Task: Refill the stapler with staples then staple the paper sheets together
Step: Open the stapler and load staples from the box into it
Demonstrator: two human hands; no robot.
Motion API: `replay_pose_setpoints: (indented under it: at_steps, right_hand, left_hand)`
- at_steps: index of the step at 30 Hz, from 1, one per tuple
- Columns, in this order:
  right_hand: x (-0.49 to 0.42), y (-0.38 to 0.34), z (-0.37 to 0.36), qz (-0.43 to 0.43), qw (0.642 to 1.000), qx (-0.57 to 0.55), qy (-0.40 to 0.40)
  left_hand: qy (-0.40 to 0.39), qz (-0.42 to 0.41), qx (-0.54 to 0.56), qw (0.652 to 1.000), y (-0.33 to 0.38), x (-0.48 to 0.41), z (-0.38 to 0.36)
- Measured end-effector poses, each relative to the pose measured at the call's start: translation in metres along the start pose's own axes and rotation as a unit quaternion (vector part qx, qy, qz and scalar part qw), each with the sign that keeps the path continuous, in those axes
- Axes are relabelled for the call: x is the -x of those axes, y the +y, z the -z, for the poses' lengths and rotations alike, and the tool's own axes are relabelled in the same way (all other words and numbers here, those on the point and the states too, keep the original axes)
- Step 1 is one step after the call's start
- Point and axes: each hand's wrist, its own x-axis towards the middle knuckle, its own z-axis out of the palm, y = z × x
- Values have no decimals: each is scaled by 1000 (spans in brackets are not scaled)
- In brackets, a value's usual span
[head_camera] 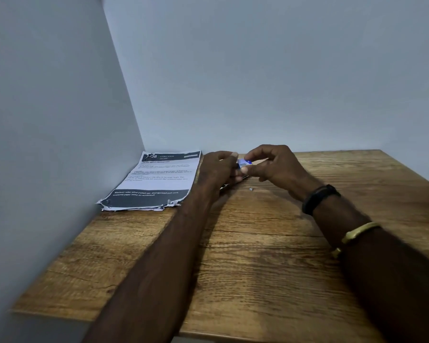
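Note:
A stack of printed paper sheets (156,180) with torn corners lies on the wooden table (258,256), pushed into the left wall corner. Just right of the sheets, both hands meet over the far part of the table. My left hand (217,170) and my right hand (274,164) both pinch a small blue and white box (244,163), likely a staple box, held between their fingertips. A dark object shows under my left hand (224,186); I cannot tell whether it is the stapler. A tiny pale scrap (251,188) lies on the table below the hands.
White walls close the table on the left and at the back. The near table edge (84,316) runs across the bottom left. My right wrist carries a black band (320,198) and a gold bangle (357,232).

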Motion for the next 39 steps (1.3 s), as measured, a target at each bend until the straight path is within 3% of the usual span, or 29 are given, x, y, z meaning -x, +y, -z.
replay_pose_setpoints:
  at_steps: [4, 7, 12, 16, 21, 25, 31, 34, 39]
  right_hand:
    - [1, 8, 5, -15, 991, 91, 102]
    - [6, 14, 7, -72, 971, 207, 97]
    - [6, 12, 5, -129, 939, 312, 63]
    - [9, 3, 1, -113, 919, 372, 70]
    - [12, -7, -4, -19, 935, 354, 1]
    - [12, -8, -12, -5, 911, 411, -44]
    - [14, -7, -12, 8, 911, 409, -51]
    - [15, -6, -11, 18, 924, 379, -38]
    - [10, -6, -9, 16, 965, 255, 59]
  left_hand:
    - [87, -85, -102, 987, -2, -2, 2]
    - [111, -113, -193, 968, -2, -2, 7]
    - [60, -125, -297, 945, -3, 1, 7]
    - [12, -92, -349, 933, -4, 1, 4]
    - [-20, -52, -412, 910, -8, 1, 4]
    - [8, -51, -454, 889, -14, 4, 4]
    - [35, -79, -468, 879, -13, 7, 2]
    - [41, -97, -463, 880, -13, 8, 3]
    - [23, -122, -445, 887, -10, 8, 2]
